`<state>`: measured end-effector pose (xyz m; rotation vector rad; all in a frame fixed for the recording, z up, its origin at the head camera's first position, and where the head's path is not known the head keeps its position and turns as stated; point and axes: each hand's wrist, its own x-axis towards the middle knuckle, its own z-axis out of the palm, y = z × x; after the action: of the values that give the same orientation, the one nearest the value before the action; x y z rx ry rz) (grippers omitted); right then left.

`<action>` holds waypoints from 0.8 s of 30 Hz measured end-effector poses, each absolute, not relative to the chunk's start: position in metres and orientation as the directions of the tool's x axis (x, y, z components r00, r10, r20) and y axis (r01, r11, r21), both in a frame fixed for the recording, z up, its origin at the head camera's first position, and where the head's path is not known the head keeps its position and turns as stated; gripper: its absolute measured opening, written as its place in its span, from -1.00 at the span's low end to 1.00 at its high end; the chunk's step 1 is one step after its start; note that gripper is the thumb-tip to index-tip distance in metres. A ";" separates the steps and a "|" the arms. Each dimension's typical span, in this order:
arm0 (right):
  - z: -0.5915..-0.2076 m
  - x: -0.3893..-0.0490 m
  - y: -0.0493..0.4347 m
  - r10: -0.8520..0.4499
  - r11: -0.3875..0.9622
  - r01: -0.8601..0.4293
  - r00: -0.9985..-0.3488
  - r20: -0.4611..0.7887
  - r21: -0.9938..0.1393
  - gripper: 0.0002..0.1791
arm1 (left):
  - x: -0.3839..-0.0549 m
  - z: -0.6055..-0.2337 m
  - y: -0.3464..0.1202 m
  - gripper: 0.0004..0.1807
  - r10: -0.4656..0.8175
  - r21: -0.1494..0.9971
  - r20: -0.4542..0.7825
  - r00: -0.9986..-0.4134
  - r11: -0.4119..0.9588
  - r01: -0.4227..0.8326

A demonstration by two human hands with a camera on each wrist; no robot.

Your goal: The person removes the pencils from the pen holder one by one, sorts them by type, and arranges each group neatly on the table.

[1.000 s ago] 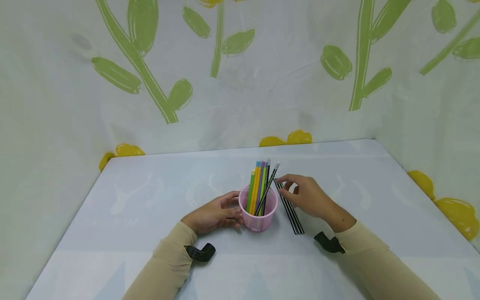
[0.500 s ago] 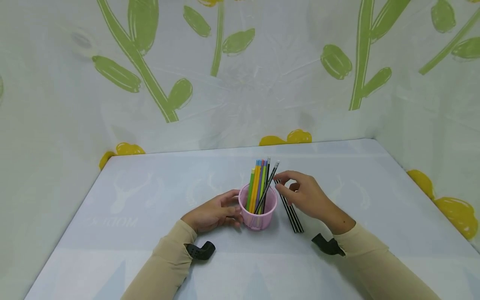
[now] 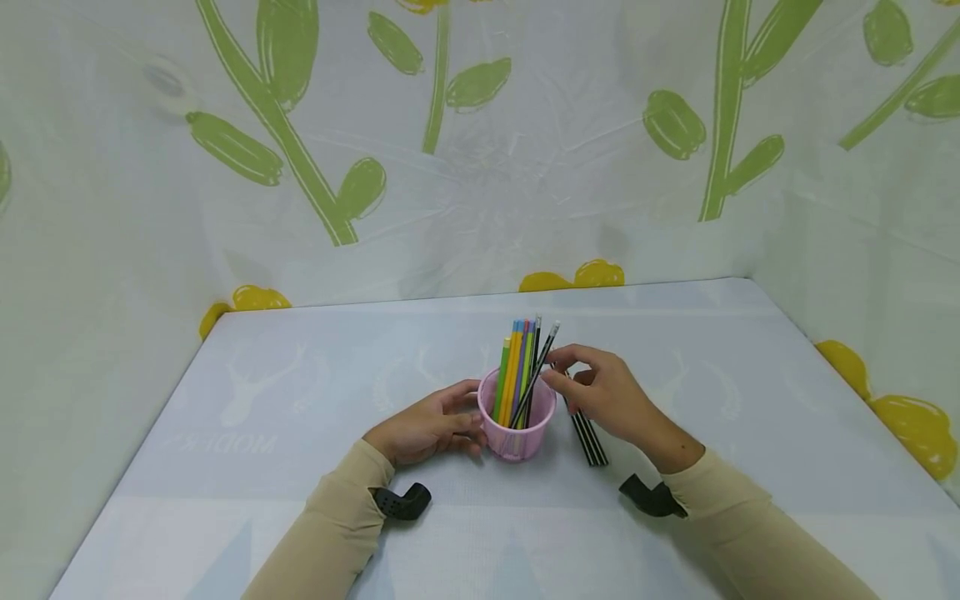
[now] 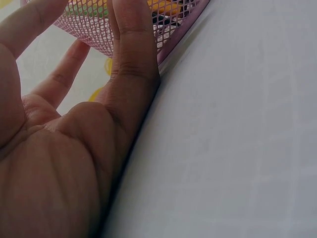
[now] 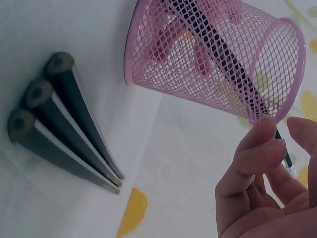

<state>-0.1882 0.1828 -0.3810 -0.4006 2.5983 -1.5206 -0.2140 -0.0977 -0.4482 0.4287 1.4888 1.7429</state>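
Observation:
A pink mesh pencil cup (image 3: 516, 446) stands on the table, filled with colored pencils (image 3: 512, 371) and black ones. A black pencil (image 3: 546, 343) with a pale eraser end leans over its right rim. My left hand (image 3: 427, 427) touches the left side of the cup, fingers spread and fairly straight against the mesh (image 4: 91, 29). Beside the right rim hovers my right hand (image 3: 607, 392), its thumb and index finger parted near the leaning pencil; nothing shows between them. Under this hand, three black pencils (image 5: 74, 116) lie side by side on the table.
The white table (image 3: 300, 542) has a pale printed pattern. Behind it and at both sides hang light sheets (image 3: 510, 200) with green leaves and yellow flowers. A black wrist strap (image 3: 405, 503) is on my left sleeve, another strap (image 3: 652, 497) on the right.
My right hand has shifted left, from over the lying black pencils toward the cup's rim and the leaning pencil. My left hand and the cup stay put.

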 end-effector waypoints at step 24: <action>-0.389 -0.184 0.173 -0.220 0.441 -0.146 -0.974 0.051 -0.885 -0.67 | -0.215 -0.447 -0.098 -0.32 0.732 0.939 -0.249 -0.634 0.021 -0.344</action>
<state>-0.1844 0.1727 -0.3887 -0.3312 2.6056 -1.5896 -0.2147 -0.0979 -0.4472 0.4125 1.5089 1.7250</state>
